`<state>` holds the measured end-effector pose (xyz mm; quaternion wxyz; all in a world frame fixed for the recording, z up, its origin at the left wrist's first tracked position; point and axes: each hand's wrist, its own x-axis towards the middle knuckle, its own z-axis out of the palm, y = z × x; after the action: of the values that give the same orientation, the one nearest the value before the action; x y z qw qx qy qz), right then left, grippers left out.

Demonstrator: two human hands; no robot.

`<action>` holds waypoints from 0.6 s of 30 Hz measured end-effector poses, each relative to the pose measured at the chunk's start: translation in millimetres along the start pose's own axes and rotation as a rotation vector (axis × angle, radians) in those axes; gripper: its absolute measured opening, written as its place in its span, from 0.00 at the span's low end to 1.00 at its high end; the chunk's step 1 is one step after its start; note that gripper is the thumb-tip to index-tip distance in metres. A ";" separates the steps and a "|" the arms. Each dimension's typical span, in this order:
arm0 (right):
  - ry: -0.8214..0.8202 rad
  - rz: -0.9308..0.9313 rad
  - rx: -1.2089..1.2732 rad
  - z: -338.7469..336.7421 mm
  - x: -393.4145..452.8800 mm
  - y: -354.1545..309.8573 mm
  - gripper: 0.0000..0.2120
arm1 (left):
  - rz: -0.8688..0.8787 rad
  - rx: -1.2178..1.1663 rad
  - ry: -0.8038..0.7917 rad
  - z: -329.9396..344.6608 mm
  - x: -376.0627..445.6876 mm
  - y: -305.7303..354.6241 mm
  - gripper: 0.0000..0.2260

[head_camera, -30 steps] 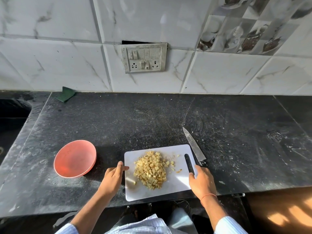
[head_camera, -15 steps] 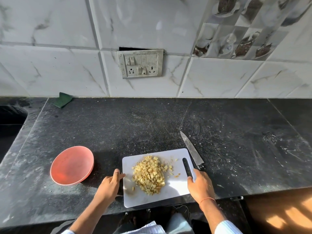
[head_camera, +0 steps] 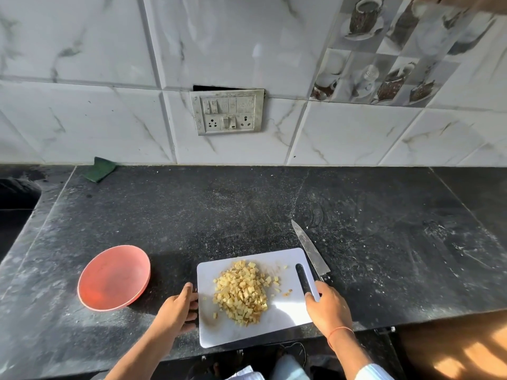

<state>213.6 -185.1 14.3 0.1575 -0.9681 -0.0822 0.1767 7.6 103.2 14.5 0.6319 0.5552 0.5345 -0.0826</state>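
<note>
A white cutting board (head_camera: pixel 285 314) lies near the front edge of the black counter, with a heap of small yellow diced pieces (head_camera: pixel 242 292) on it. My left hand (head_camera: pixel 177 311) grips the board's left edge, fingers curled under it. My right hand (head_camera: pixel 327 305) grips the right edge beside the board's handle slot. A knife (head_camera: pixel 310 249) rests on the counter just past the board's right side, blade pointing away. An orange-pink bowl (head_camera: pixel 113 278) stands to the left of the board, with nothing in it.
The dark stone counter (head_camera: pixel 247 209) runs back to a white tiled wall with a switch plate (head_camera: pixel 227 112). A green scrub pad (head_camera: pixel 100 168) lies at the back left. A sink recess (head_camera: pixel 13 198) is at the far left.
Both hands have closed on the board's edges; my left fingers have slid under the left edge. The board and diced pieces keep their place on the counter.
</note>
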 end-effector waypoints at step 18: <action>-0.031 0.139 0.137 0.5 2.5 -14.9 0.11 | -0.041 -0.347 -0.041 12.0 -5.6 11.9 0.26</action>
<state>214.2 -170.5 18.1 0.2094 -0.9555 -0.0048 0.2075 20.6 95.4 23.8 0.7272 0.4250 0.5389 -0.0130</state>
